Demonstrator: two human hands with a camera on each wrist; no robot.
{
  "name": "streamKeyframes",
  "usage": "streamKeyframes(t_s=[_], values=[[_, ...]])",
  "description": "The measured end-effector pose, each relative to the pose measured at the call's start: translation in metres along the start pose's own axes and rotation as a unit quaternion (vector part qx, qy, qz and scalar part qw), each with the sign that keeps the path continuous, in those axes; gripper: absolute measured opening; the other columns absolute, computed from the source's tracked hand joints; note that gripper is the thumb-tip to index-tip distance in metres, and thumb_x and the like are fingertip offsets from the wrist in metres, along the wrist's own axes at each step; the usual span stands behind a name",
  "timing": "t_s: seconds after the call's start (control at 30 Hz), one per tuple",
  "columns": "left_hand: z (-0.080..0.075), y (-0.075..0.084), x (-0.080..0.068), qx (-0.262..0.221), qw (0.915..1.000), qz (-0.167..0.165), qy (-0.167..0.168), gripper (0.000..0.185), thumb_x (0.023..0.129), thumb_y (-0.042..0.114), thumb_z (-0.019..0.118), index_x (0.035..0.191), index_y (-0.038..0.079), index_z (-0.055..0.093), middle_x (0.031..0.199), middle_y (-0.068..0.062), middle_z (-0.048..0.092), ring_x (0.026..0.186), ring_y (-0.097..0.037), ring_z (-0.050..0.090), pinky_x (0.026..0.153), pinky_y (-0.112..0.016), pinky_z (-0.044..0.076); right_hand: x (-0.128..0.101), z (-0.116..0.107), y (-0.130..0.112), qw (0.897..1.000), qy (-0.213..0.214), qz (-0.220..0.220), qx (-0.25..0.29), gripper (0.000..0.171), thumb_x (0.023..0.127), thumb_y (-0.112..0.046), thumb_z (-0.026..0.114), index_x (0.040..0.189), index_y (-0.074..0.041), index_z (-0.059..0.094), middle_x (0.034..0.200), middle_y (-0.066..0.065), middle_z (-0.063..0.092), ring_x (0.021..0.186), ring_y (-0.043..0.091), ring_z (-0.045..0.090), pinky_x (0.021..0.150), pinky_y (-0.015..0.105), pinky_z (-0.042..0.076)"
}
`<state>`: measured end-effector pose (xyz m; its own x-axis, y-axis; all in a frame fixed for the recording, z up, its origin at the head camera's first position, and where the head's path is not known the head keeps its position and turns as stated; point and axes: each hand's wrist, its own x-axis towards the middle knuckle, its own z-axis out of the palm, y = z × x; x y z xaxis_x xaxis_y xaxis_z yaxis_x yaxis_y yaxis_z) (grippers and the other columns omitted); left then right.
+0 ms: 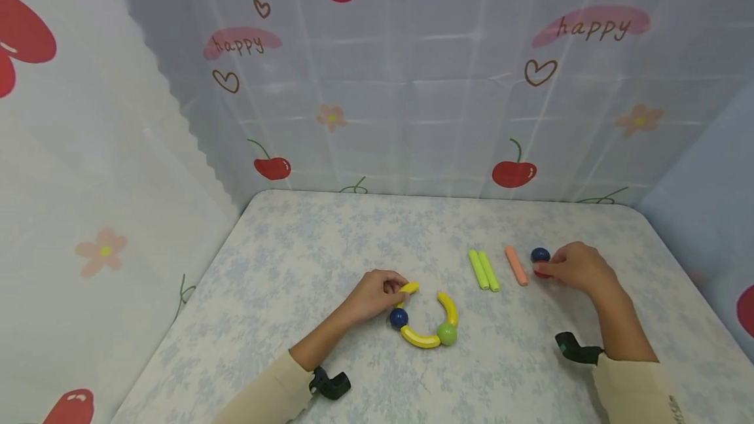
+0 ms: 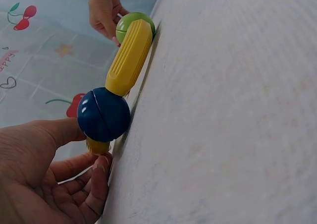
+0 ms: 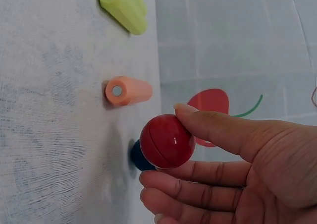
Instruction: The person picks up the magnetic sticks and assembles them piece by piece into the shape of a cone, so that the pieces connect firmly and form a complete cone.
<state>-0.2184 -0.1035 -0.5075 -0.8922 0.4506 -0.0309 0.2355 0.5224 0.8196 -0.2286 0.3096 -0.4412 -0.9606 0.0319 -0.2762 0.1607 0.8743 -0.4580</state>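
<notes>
**Red ball pinched beside the sticks, curved chain held at its end**

The red ball (image 3: 167,141) sits between the thumb and curled fingers (image 3: 198,172) of the right hand (image 1: 580,268), pinched just off the table (image 1: 306,247); it lies on the far-right side of the orange stick (image 1: 516,265), with a dark blue ball (image 1: 539,254) just behind it and touching or nearly touching it; in the right wrist view that blue ball is mostly hidden behind the red one.

To the left of the orange stick lie two lime-green sticks (image 1: 484,270), side by side and touching along their length, all three roughly parallel and well apart from the chain.

Further left of the orange stick, nearer the person, is an open ring of joined pieces: a short yellow curved piece (image 1: 409,288), a navy ball (image 2: 103,114), a longer yellow curved piece (image 2: 129,57), a green ball (image 1: 447,333) and a third yellow curved piece (image 1: 448,307) that ends free; the ring lies flat on the table.

The left hand (image 1: 374,294) pinches the short yellow piece at the ring's open end, thumb on one side and fingertips (image 2: 101,165) curled under it, right next to the navy ball.

Cream sleeves cover both forearms; a black wrist mount (image 1: 331,383) sits on the left arm; behind the table hangs a cherry-printed cloth (image 1: 412,84).
</notes>
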Motion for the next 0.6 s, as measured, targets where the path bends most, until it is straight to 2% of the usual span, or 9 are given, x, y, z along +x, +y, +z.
streamKeyframes(t_s=[0.23, 0.37, 0.6], values=[[0.000, 0.000, -0.001, 0.003, 1.0000, -0.002, -0.002, 0.023, 0.095, 0.021, 0.074, 0.115, 0.009, 0.074, 0.085, 0.006, 0.064, 0.067, -0.009, 0.056, 0.057, -0.023, 0.047, -0.009, -0.008, -0.020, 1.000, -0.001, -0.020, 0.016, 0.047, 0.091, -0.035, 0.076, 0.106, 0.008, 0.066, 0.082, 0.012, 0.066, 0.075, 0.026, 0.061, 0.060, 0.035, 0.049], [0.000, -0.001, -0.001, -0.005, 1.0000, -0.008, -0.003, 0.021, 0.095, 0.020, 0.073, 0.114, 0.010, 0.074, 0.084, 0.006, 0.065, 0.066, -0.009, 0.056, 0.056, -0.023, 0.046, -0.013, -0.006, -0.029, 0.999, 0.010, -0.025, 0.022, 0.044, 0.091, -0.029, 0.077, 0.109, 0.009, 0.065, 0.087, 0.016, 0.067, 0.076, 0.026, 0.062, 0.061, 0.036, 0.050], [0.001, -0.002, 0.002, -0.010, 0.9999, -0.011, 0.003, 0.020, 0.095, 0.019, 0.074, 0.113, 0.011, 0.074, 0.085, 0.006, 0.065, 0.068, -0.009, 0.057, 0.058, -0.023, 0.048, -0.011, 0.004, -0.038, 0.995, 0.035, -0.079, 0.041, 0.042, 0.089, -0.024, 0.080, 0.114, 0.007, 0.068, 0.094, 0.016, 0.070, 0.080, 0.025, 0.062, 0.063, 0.035, 0.053]])
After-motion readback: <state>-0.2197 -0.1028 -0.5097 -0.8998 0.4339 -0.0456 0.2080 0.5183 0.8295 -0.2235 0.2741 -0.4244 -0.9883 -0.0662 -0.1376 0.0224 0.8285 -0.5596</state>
